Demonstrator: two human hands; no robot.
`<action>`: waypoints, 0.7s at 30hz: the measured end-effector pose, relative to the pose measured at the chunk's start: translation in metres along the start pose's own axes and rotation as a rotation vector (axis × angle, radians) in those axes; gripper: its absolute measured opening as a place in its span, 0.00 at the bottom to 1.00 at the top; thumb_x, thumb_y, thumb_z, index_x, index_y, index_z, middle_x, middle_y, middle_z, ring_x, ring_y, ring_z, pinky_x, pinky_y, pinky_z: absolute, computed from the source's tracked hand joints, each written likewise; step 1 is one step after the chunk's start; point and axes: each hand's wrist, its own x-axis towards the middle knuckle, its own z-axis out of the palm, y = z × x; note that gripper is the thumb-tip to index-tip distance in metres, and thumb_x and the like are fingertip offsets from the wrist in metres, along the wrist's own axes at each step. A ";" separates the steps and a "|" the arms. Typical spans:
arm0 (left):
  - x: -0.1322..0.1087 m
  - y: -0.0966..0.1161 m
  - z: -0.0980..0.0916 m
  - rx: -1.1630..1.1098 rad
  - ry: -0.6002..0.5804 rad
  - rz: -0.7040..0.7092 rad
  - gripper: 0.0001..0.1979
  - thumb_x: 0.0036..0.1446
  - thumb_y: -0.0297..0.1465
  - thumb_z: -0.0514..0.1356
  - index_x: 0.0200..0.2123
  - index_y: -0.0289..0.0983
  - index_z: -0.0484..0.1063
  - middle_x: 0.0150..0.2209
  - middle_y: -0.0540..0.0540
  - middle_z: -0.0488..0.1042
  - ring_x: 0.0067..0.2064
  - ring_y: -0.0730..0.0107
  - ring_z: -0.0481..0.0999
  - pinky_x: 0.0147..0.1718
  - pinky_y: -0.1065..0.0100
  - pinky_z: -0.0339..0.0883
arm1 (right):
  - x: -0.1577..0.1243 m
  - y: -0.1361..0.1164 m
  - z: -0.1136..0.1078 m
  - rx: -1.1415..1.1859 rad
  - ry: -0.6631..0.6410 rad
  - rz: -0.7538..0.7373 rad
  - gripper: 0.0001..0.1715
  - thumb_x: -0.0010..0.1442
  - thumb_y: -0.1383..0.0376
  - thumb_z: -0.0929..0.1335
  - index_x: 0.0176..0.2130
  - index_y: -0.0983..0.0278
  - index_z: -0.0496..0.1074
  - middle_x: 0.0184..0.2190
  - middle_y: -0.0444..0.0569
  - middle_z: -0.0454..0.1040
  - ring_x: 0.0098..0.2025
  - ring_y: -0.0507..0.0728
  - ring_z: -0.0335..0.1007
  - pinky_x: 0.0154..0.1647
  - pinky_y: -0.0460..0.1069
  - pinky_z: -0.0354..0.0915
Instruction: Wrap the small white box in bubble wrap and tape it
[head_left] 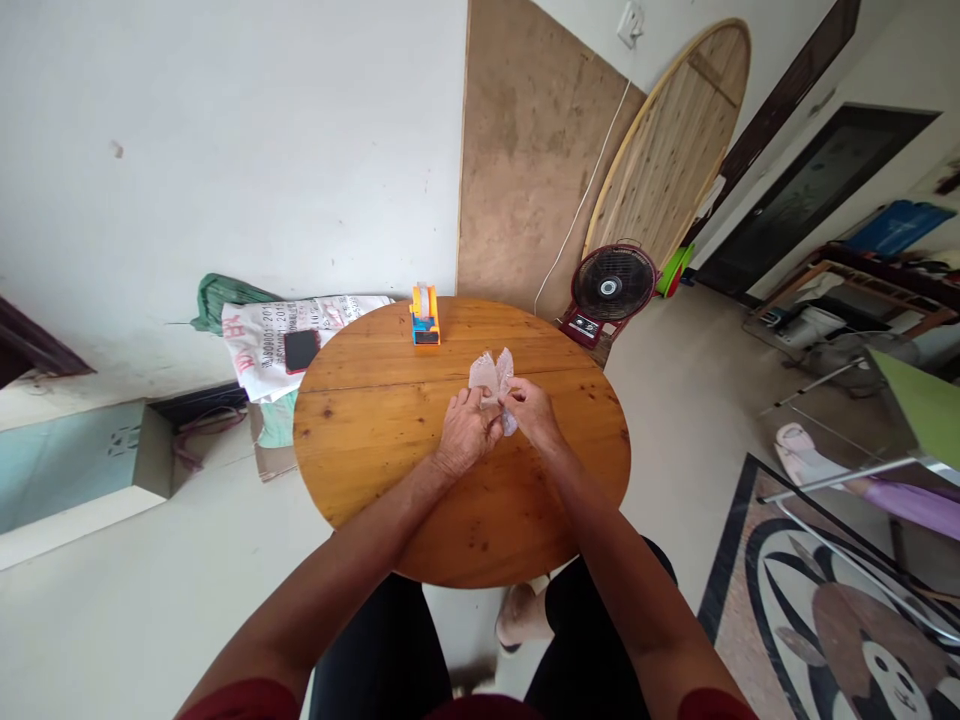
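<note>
A piece of clear bubble wrap (484, 374) stands up in two flaps between my hands, above the middle of the round wooden table (360, 440). My left hand (466, 428) grips its left side, fingers bent around the lower edge. On the other side, my right hand (529, 408) pinches the wrap between thumb and fingertips. A small part of the plastic hangs below the fingers. Whether anything lies inside the wrap, I cannot tell. Beyond the hands, an orange and blue tape dispenser (425, 318) stands near the table's far edge.
A dark red fan (609, 288) stands just past the table's right rim. Left of the table, a dark phone-like slab (301, 351) lies on a printed white sack (255, 350). Another person's leg in purple (911, 505) shows at the right, by a folding table (919, 410).
</note>
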 end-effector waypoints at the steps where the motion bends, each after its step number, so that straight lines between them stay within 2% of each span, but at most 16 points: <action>1: 0.000 -0.001 0.001 -0.036 0.001 -0.016 0.14 0.57 0.30 0.59 0.45 0.41 0.79 0.48 0.39 0.70 0.46 0.55 0.67 0.44 0.56 0.64 | -0.001 -0.003 -0.002 -0.007 -0.023 0.009 0.23 0.48 0.62 0.69 0.46 0.64 0.73 0.32 0.47 0.76 0.34 0.55 0.73 0.33 0.47 0.68; 4: 0.000 -0.004 0.005 -0.151 -0.004 -0.026 0.12 0.56 0.29 0.58 0.40 0.38 0.79 0.42 0.40 0.69 0.43 0.58 0.68 0.43 0.58 0.66 | -0.008 -0.015 -0.007 -0.005 -0.104 0.044 0.23 0.53 0.61 0.67 0.49 0.64 0.71 0.34 0.48 0.77 0.32 0.55 0.74 0.29 0.46 0.69; 8: 0.001 -0.007 0.010 -0.285 0.016 -0.046 0.09 0.54 0.27 0.58 0.35 0.37 0.78 0.40 0.41 0.69 0.43 0.61 0.69 0.44 0.61 0.68 | -0.016 -0.030 -0.014 0.013 -0.182 0.105 0.25 0.59 0.61 0.63 0.55 0.65 0.66 0.39 0.52 0.77 0.29 0.53 0.73 0.26 0.46 0.70; 11: 0.002 -0.007 0.010 -0.390 0.038 -0.106 0.11 0.50 0.25 0.59 0.38 0.36 0.74 0.39 0.43 0.69 0.43 0.62 0.71 0.44 0.61 0.69 | -0.018 -0.040 -0.018 0.014 -0.216 0.141 0.21 0.62 0.60 0.62 0.53 0.64 0.66 0.41 0.53 0.77 0.28 0.52 0.73 0.26 0.45 0.69; 15: 0.005 -0.007 0.003 -0.496 0.030 -0.197 0.16 0.47 0.23 0.58 0.42 0.37 0.68 0.34 0.48 0.70 0.34 0.69 0.71 0.35 0.67 0.69 | -0.018 -0.052 -0.024 -0.048 -0.289 0.142 0.18 0.63 0.59 0.63 0.51 0.61 0.66 0.40 0.51 0.77 0.29 0.52 0.75 0.30 0.45 0.69; 17: 0.006 -0.007 -0.002 -0.601 0.001 -0.251 0.15 0.48 0.22 0.56 0.41 0.38 0.66 0.32 0.51 0.69 0.31 0.73 0.70 0.31 0.71 0.68 | -0.018 -0.059 -0.026 -0.115 -0.326 0.101 0.15 0.62 0.59 0.64 0.48 0.61 0.67 0.38 0.49 0.77 0.29 0.53 0.75 0.32 0.46 0.68; 21: 0.008 -0.007 -0.005 -0.841 -0.028 -0.363 0.08 0.50 0.25 0.56 0.36 0.38 0.65 0.29 0.52 0.68 0.30 0.75 0.67 0.30 0.73 0.63 | -0.014 -0.069 -0.028 -0.255 -0.367 0.007 0.12 0.58 0.58 0.67 0.39 0.62 0.70 0.33 0.47 0.76 0.27 0.56 0.76 0.32 0.48 0.66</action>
